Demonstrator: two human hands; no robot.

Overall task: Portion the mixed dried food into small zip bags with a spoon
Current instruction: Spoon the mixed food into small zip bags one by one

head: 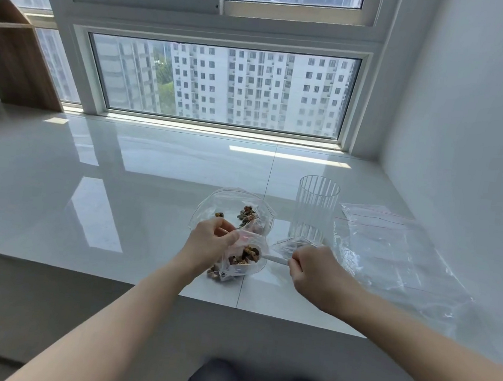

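Note:
My left hand pinches the rim of a small clear zip bag and holds it open above the white sill. My right hand grips the handle of a white spoon. The spoon's bowl, heaped with brown and dark mixed dried food, sits inside the mouth of the small bag. More pieces lie at the bag's bottom. Behind it a larger clear bag lies open with a small heap of the same food in it.
A ribbed clear glass stands upright just right of the bags. A pile of clear zip bags with red seal lines lies further right, near the white wall. The sill's front edge runs below my hands. A wooden shelf stands far left.

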